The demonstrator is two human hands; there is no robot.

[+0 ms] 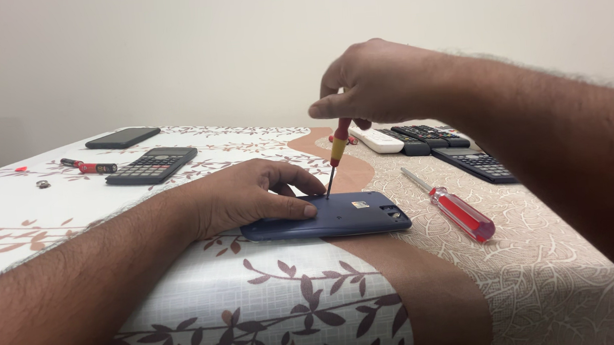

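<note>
Left hand (247,195) flat on blue device (332,218) at frame centre, pressing it to table (47,207), holding nothing. Right hand (373,80) pinched around small screwdriver (336,155), tip on device, probably at screw. Red screwdriver (456,212) lies right.

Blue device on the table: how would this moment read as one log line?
left hand: pressing down blue device | right hand: holding small screwdriver upright, tip on device back | red screwdriver: lying beside

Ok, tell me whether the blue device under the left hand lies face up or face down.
Face down: the blue device shows a plain back with no keys, only a small label.
</note>
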